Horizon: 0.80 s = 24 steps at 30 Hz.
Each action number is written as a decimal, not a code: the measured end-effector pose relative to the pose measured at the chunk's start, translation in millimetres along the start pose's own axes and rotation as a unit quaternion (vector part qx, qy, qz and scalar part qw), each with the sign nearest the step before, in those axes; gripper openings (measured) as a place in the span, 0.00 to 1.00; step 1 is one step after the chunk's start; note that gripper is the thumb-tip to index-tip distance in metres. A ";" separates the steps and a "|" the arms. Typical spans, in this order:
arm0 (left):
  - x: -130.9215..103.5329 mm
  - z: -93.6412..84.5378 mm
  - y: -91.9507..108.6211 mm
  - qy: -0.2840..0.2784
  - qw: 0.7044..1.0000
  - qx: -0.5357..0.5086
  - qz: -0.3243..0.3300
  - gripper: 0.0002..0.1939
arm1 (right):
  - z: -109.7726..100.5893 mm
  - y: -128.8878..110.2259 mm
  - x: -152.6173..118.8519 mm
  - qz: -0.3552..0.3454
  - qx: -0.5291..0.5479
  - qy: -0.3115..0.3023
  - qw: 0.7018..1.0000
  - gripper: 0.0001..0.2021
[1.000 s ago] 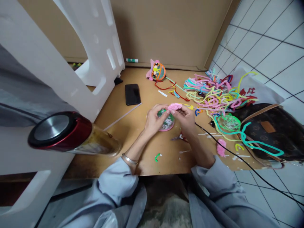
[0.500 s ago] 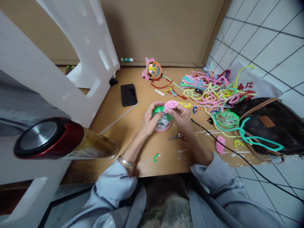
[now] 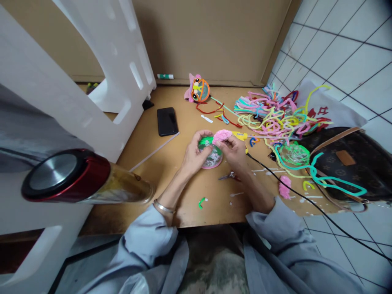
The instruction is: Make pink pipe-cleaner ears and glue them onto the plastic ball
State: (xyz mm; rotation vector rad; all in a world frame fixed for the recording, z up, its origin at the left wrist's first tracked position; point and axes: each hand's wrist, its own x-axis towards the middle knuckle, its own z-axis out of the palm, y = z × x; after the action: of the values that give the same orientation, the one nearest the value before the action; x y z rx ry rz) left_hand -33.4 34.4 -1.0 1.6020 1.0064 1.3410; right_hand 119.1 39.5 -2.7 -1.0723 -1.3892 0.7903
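My left hand (image 3: 196,153) is closed around the left side of a round, clear ornament (image 3: 214,158) with a green top and a pink rim at its lower edge. A fuzzy pink pipe-cleaner piece (image 3: 222,136) is pinched in my right hand (image 3: 235,150), against the ornament's upper right. Whether the two are joined, I cannot tell. Just below my right hand lie scissors (image 3: 229,176), partly hidden by the forearm. Behind that hand is a yellow glue gun (image 3: 239,135), its black cord (image 3: 284,183) running off to the right.
A heap of coloured pipe cleaners (image 3: 269,112) lies beside a brown handbag (image 3: 352,163). At the back sits a finished animal-faced ornament (image 3: 200,90). A black phone (image 3: 167,121) is on the left, with a red-lidded bottle (image 3: 92,177) nearer me. Another pink piece (image 3: 285,187) lies right.
The pink piece has tilted slightly in my right fingers, still against the ornament. The whole view has shifted a little; both hands keep their grip.
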 end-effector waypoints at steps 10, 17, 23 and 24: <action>-1.7 1.8 1.1 0.007 1.000 0.027 -0.013 0.18 | 6.5 5.1 -4.4 -0.035 -0.031 0.019 0.999 0.08; -1.4 3.6 -0.7 0.018 0.999 0.031 -0.005 0.11 | 7.0 2.7 -6.1 -0.012 -0.025 0.037 0.999 0.08; -0.3 7.4 0.1 0.038 0.998 0.050 -0.002 0.09 | 4.8 0.5 -4.8 -0.006 -0.012 0.043 0.999 0.09; -0.1 7.7 0.1 0.039 0.998 0.055 0.000 0.08 | 4.7 1.0 -4.7 -0.006 -0.010 0.043 0.999 0.09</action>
State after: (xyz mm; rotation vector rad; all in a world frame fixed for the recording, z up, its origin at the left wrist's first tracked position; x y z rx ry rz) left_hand -25.7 33.6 -1.9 1.6420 1.1443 1.3774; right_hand 114.4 36.1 -5.9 -1.1007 -1.3327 0.7145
